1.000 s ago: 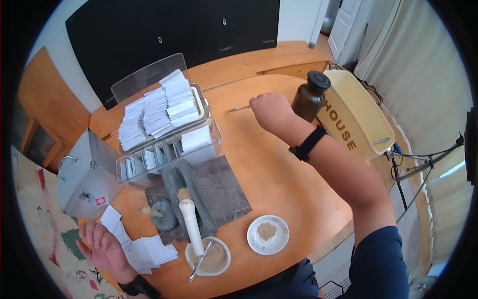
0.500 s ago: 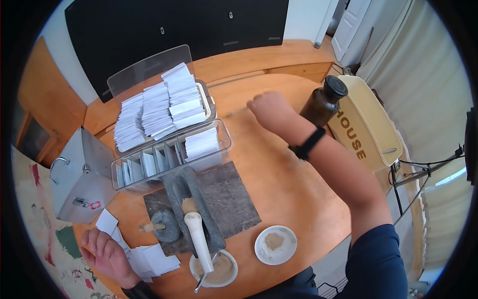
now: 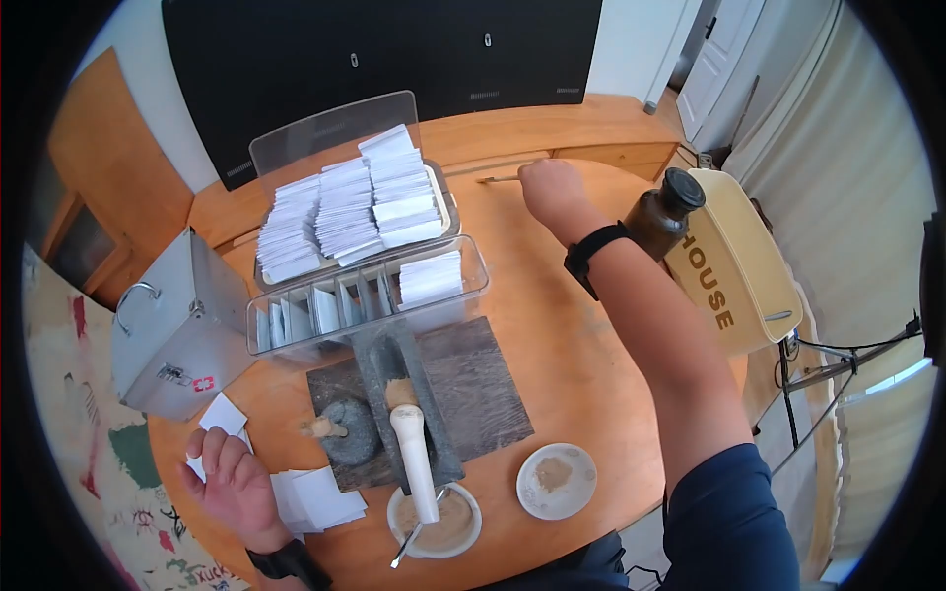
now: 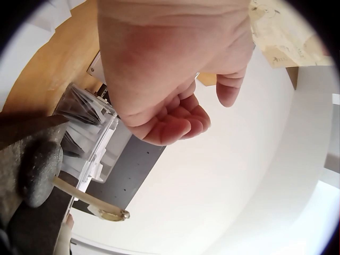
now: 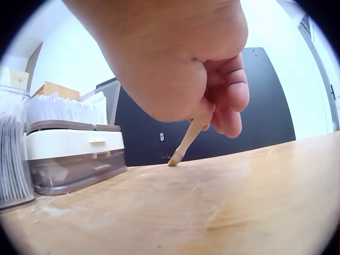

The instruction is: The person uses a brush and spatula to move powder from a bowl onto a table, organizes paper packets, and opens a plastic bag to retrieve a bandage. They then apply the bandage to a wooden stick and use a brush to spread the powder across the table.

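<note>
In the right wrist view my right hand pinches a small flat brush with a pale handle, its bristles down on the tabletop. The head view puts this hand at the back of the table, left of a dark glass bottle. My left hand hangs palm up with loosely bent fingers and holds nothing. Beneath and beside it lie white paper slips. To its right is a small round stone with a wooden handle.
A stone trough bears a white pestle whose end overhangs a bowl of powder. Right of it sits a white dish with powder. Paper-filled boxes, a metal case and a cream bin border the table.
My right hand with the brush has moved back along the table, farther from me. The head view has shifted. My left hand stays loosely bent near the slips.
</note>
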Demonstrator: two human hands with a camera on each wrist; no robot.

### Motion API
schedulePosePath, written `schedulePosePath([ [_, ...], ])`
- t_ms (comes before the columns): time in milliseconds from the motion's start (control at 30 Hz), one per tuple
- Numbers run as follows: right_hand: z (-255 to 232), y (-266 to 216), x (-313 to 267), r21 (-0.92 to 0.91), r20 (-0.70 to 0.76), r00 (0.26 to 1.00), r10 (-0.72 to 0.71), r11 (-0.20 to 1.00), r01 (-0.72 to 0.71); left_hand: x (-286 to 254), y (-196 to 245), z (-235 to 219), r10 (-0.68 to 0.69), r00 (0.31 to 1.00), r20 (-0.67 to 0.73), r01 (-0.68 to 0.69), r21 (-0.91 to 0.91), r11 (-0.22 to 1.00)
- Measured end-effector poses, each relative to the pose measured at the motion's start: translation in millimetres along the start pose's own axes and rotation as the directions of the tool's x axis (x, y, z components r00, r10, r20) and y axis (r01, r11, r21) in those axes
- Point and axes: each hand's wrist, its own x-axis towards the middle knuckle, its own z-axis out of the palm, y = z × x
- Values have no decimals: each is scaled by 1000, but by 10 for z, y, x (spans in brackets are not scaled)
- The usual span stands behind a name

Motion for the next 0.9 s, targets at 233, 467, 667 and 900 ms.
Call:
schedulePosePath([
  [233,-559,71,-955,-22,125,962,-241,969,246,-16,-12,-58,-3,1000,-29,2,-37,999],
  [467,-477,243,-530,-164,61,997,38,986,-28,-30,-4,-103,-12,999,-31,12,-26,1000],
  [667,-176,234,-49,-160,196,960,199,973,-169,-31,0,-91,-24,999,-35,25,3,1000],
  [900,-569,172,-935,-174,207,978,-36,982,73,-21,-54,-51,-32,999,-39,30,-49,998],
])
